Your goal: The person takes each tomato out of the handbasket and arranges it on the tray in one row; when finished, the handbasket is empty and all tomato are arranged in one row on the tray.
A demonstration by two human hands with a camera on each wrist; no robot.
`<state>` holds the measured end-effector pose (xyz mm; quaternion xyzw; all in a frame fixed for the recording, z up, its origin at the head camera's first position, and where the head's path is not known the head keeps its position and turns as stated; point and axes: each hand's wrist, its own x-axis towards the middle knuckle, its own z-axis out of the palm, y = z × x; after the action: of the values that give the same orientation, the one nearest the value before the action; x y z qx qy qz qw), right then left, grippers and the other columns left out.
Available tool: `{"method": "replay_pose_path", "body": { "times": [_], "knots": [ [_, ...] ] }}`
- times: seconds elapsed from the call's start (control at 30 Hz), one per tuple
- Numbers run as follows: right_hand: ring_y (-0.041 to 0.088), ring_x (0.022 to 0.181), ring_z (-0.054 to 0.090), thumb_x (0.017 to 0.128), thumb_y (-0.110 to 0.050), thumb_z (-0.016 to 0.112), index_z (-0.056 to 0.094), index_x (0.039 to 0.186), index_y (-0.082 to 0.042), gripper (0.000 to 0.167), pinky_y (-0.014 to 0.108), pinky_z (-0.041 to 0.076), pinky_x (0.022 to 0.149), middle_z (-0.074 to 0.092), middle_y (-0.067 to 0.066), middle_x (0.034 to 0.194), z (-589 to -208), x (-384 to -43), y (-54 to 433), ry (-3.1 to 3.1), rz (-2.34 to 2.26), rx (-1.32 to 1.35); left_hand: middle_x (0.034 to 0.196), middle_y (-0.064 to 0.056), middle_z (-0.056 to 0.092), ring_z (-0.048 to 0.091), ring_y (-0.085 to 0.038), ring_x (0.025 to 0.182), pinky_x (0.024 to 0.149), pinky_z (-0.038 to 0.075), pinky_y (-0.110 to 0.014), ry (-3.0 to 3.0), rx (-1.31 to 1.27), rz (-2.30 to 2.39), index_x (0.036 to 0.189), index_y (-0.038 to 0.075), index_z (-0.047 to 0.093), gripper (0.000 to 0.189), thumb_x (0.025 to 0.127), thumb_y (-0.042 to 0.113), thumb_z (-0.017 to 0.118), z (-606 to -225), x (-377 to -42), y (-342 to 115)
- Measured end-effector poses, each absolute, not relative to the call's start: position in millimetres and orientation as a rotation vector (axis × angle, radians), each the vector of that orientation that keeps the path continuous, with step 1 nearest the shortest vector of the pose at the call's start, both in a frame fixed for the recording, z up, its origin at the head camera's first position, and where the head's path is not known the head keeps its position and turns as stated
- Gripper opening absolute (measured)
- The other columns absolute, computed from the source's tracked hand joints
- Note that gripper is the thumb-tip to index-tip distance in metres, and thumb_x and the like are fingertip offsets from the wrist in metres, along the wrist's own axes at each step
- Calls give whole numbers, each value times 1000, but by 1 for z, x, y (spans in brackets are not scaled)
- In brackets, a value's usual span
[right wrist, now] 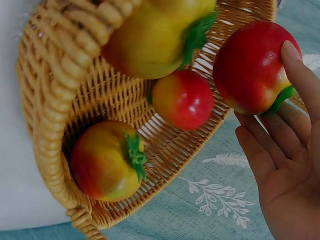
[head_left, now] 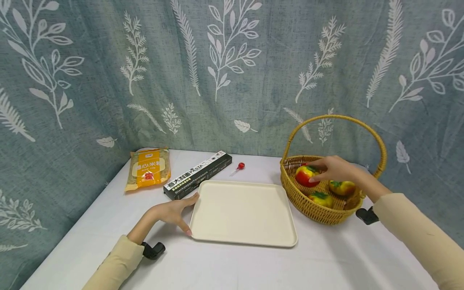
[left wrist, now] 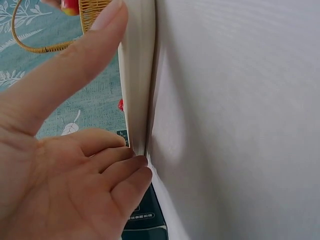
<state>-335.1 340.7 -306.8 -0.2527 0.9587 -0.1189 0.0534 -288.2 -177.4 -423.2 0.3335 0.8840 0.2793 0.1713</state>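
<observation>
My right hand (head_left: 335,169) pinches a red and yellow tomato (right wrist: 250,67) with a green leafy top, thumb on one side and fingers on the other. It holds the tomato at the left inside of a wicker basket (head_left: 308,212) in the head view. Lower in the basket lie a small red tomato (right wrist: 185,100) and larger yellow-red tomatoes (right wrist: 105,162). At the left side of a cream rectangular tray (head_left: 244,213), my left hand (head_left: 172,212) spreads its thumb and fingers along the rim. Its fingertips rest at the tray's edge in the left wrist view.
Behind the tray's left corner lies a dark pasta box (head_left: 197,175). A yellow-orange food packet (head_left: 148,169) is farther left, and a red lollipop (head_left: 241,166) lies behind the tray. The basket's tall handle (head_left: 337,117) arches above it, before a patterned curtain (head_left: 232,100).
</observation>
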Motion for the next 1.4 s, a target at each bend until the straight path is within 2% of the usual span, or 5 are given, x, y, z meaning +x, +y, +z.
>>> {"method": "replay_pose_path", "body": {
  "times": [0.27, 0.37, 0.5, 0.7, 1.4],
  "knots": [
    [12, 55, 38, 84, -44, 72, 55, 134, 0, 70, 29, 37, 54, 70, 15, 100, -303, -325, 336, 2970, -472, -689, 155, -28, 12, 18, -40, 142, 113, 20, -53, 2510, 937, 792, 147, -12, 17, 117, 65, 27, 90, -422, -288, -176],
    [12, 60, 50, 84, -44, 72, 53, 136, 1, 70, 29, 41, 55, 70, 18, 102, -301, -319, 332, 2986, -539, -651, 155, -28, 13, 19, -40, 142, 113, 20, -53, 2514, 936, 780, 148, -12, 17, 117, 65, 28, 90, -421, -288, -176],
    [27, 94, 65, 84, -47, 70, 51, 139, -2, 74, 35, 51, 70, 62, 24, 123, -300, -311, 329, 3013, -624, -609, 155, -28, 13, 19, -40, 142, 114, 20, -53, 2514, 932, 774, 148, -12, 17, 117, 65, 27, 90, -420, -287, -175],
    [43, 119, 52, 83, -56, 67, 49, 141, -4, 80, 58, 46, 92, 55, 26, 131, -305, -307, 324, 3040, -738, -489, 156, -27, 13, 18, -39, 142, 114, 20, -52, 2516, 901, 782, 148, -12, 17, 117, 65, 27, 90, -418, -286, -176],
    [36, 113, 59, 81, -46, 73, 54, 138, -8, 72, 48, 52, 88, 59, 20, 129, -334, -281, 254, 3110, -1144, -481, 155, -28, 14, 18, -40, 142, 114, 19, -53, 2510, 937, 853, 147, -12, 17, 117, 65, 26, 90, -425, -287, -179]
  ]
}}
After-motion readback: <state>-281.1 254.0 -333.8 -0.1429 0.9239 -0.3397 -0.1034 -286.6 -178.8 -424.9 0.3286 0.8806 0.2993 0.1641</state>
